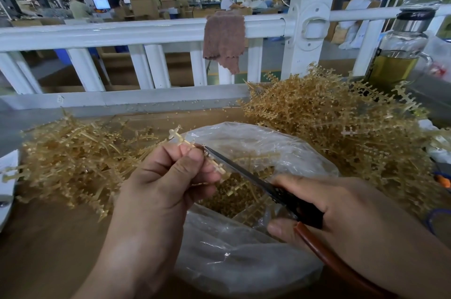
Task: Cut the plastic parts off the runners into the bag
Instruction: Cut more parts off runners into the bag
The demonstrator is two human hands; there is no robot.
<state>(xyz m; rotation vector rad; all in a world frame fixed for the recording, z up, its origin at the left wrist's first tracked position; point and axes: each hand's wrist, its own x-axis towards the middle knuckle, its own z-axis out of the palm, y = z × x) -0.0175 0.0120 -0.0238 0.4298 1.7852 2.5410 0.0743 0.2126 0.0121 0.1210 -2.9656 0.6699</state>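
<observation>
Closest to the camera, at six o'clock, two bare hands work over a clear plastic bag (244,262) lying open on the brown counter (48,237). At about seven o'clock the left hand (168,184) is pinched shut on a thin tan runner (192,146), its cross-shaped tip sticking up toward twelve. At four o'clock the right hand (341,215) is closed around the dark handles of a pair of scissors (246,172), and the blades lie right against the runner, just beside the left fingertips; whether they are parted I cannot tell. Inside the bag's mouth sits a fair heap of small tan parts (234,196), so a good share looks done. Plenty seems left, though: a tall tangle of runners (329,123) at two o'clock, while the flatter pile (73,159) at nine o'clock looks like stripped ones. Beyond, at twelve, a white railing (146,33) carries a brown cloth (223,40), and a glass bottle (400,47) stands at one o'clock.
</observation>
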